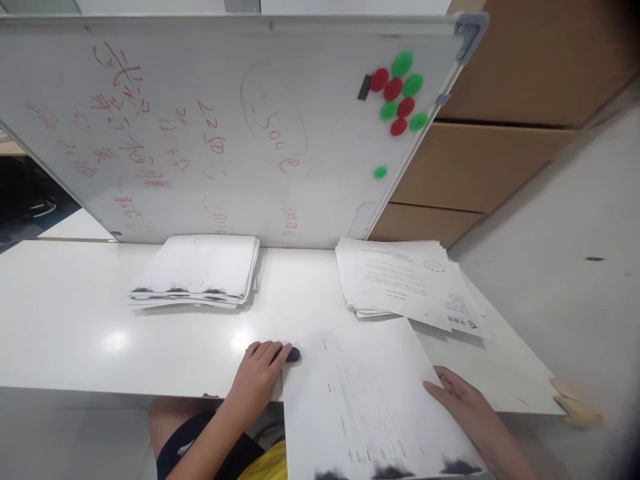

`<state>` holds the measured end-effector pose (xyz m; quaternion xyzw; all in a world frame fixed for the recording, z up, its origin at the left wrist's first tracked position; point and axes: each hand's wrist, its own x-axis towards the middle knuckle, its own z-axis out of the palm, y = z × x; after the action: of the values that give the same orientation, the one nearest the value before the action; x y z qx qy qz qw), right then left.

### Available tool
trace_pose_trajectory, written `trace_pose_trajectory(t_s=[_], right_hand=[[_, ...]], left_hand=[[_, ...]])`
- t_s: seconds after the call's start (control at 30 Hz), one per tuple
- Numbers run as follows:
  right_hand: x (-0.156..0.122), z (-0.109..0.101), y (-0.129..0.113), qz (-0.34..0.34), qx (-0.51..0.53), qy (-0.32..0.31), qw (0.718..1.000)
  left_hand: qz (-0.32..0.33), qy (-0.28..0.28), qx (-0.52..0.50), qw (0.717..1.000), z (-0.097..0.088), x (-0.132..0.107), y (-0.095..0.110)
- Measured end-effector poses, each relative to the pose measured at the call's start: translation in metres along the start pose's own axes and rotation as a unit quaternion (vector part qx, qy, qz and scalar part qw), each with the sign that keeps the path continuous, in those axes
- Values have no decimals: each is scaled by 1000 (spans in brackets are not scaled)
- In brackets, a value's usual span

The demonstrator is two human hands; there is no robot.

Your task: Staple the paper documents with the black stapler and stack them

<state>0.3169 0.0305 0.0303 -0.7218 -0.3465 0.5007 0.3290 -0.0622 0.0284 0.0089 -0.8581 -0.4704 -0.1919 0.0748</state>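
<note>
My left hand is closed around a small dark rounded object, most of which my fingers hide. It sits at the left edge of a large white sheet of paper with faint print and black smudges along its near edge. My right hand grips the right edge of this paper, thumb on top. The sheet reaches over the front of the white table. Whether it is one sheet or several I cannot tell.
A paper stack with smudged edges lies at the back left. Another stack of printed papers lies fanned at the back right. Behind stands a whiteboard with red writing and red and green magnets. Cardboard boxes are stacked behind it.
</note>
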Motion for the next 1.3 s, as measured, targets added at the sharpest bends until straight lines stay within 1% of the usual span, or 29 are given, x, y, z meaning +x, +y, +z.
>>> trace_pose_trajectory(t_s=[0.1, 0.17, 0.23, 0.3, 0.37, 0.4, 0.47, 0.53, 0.6, 0.63, 0.67, 0.7, 0.77, 0.8, 0.83, 0.87, 0.97, 1.07, 1.13, 1.2, 1.27, 1.3], right_hand=[[2, -4, -9, -46, -6, 1, 999], [5, -13, -14, -79, -8, 13, 997], [12, -28, -21, -93, -5, 45, 995], [29, -47, -30, -97, 11, 107, 989], [56, -66, -40, -102, 35, 177, 978], [72, -74, -45, -107, 44, 194, 974], [110, -87, -56, -125, 41, 195, 972], [148, -95, -65, -145, -13, 193, 970], [180, -99, -74, -165, -113, 207, 958], [193, -100, -77, -178, -173, 217, 944], [202, -100, -79, -198, -231, 232, 924], [209, -98, -79, -224, -281, 254, 898], [214, -90, -74, -295, -351, 295, 838], [213, -84, -69, -334, -372, 301, 812], [210, -77, -61, -364, -387, 300, 793], [206, -70, -51, -384, -398, 289, 781], [195, -51, -19, -417, -440, 234, 760], [192, -46, 2, -463, -473, 186, 726], [195, -49, 6, -495, -485, 156, 704], [201, -55, 4, -524, -499, 119, 679], [208, -62, -1, -544, -509, 104, 659], [211, -65, -4, -548, -511, 111, 653]], left_hand=[[3, 31, 2, 1000, 0, -3, -2], [7, 52, 3, 999, 1, -5, -3], [5, 65, 6, 998, 1, -7, -3], [-2, 65, 2, 998, 1, -9, -3], [-11, 57, -3, 998, 0, -9, -3], [-12, 52, -4, 999, 0, -9, -3], [-15, 44, -2, 999, 0, -9, -3], [-14, 44, 4, 999, 0, -9, -4], [-12, 46, 11, 999, -1, -9, -4], [-11, 47, 15, 999, -1, -9, -3], [-10, 49, 18, 999, -1, -9, -3], [-11, 52, 21, 998, -2, -9, -2], [-16, 55, 24, 998, -3, -8, 0], [-20, 55, 25, 998, -3, -7, 0], [-25, 54, 25, 998, -4, -7, 1], [-30, 51, 26, 998, -4, -6, 2], [-40, 42, 25, 998, -4, -5, 3], [-40, 34, 26, 998, -4, -7, 6], [-35, 31, 33, 998, -6, -10, 10], [-23, 35, 38, 998, -10, -13, 8], [-18, 52, 42, 998, -18, -14, -4], [-22, 67, 46, 996, -23, -12, -17]])
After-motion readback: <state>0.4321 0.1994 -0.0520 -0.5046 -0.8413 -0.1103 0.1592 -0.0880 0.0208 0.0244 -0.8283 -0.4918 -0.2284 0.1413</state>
